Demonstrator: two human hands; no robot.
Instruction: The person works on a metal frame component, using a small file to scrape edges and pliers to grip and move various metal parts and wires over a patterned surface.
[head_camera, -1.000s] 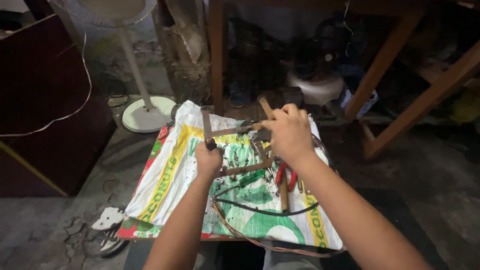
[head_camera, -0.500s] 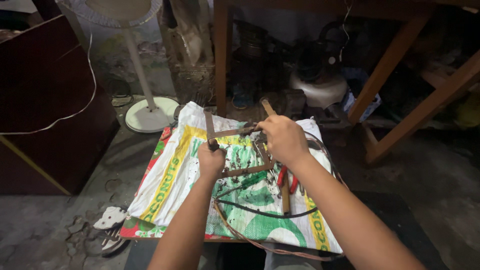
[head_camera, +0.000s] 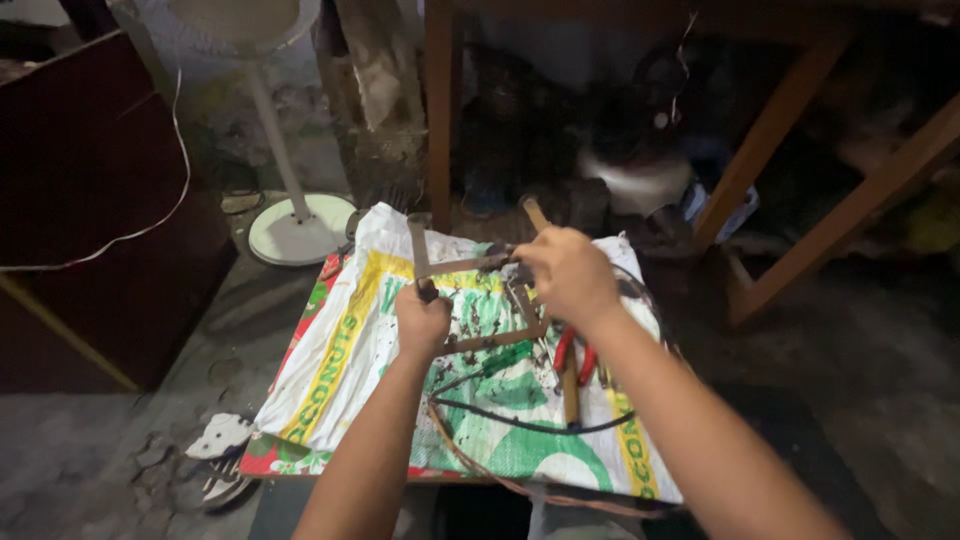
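We see both forearms reaching forward from the bottom edge, bare and nearly parallel; our left hand (head_camera: 422, 318) is a closed fist, wrapped around the lower end of an upright bar of a rusty metal frame (head_camera: 470, 300); our right hand (head_camera: 568, 275) is curled shut over the frame's upper right corner, knuckles up, and a wooden handle (head_camera: 534, 212) sticks out just beyond its fingers; whether that hand holds the handle or only the frame we cannot tell. The frame is made of thin, flat, brown strips joined at rough right angles, and it stands on a woven plastic sack (head_camera: 350, 350) spread flat as a work surface; the sack is white with yellow, green and red print, and speckled with dark grime. Just beside the right wrist lie red-handled pliers (head_camera: 574, 356) and a dull straight tool; a black cable (head_camera: 520, 424) curves across the sack's near part. Behind stand a white fan base (head_camera: 300, 228) and slanted wooden legs (head_camera: 770, 130).
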